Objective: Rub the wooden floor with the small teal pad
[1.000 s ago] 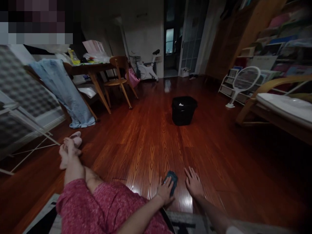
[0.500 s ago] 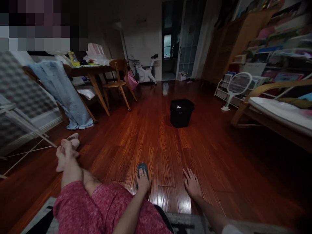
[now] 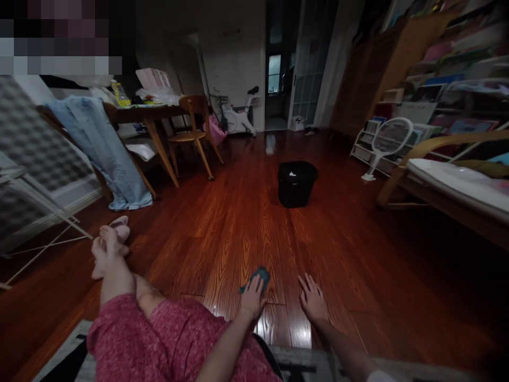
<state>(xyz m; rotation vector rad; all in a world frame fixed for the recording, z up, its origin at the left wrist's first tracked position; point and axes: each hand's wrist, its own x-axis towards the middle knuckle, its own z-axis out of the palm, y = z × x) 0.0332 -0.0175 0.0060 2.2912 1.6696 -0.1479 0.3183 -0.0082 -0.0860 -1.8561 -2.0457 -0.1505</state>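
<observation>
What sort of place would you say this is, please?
Probably a home's living or dining room: a wooden chair stands by a table, an exercise bike is near the far wall, and jeans hang at the left.

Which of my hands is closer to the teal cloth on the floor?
Left. Your left hand lies on the teal cloth; your right hand rests on the floor to its right, not touching it.
</observation>
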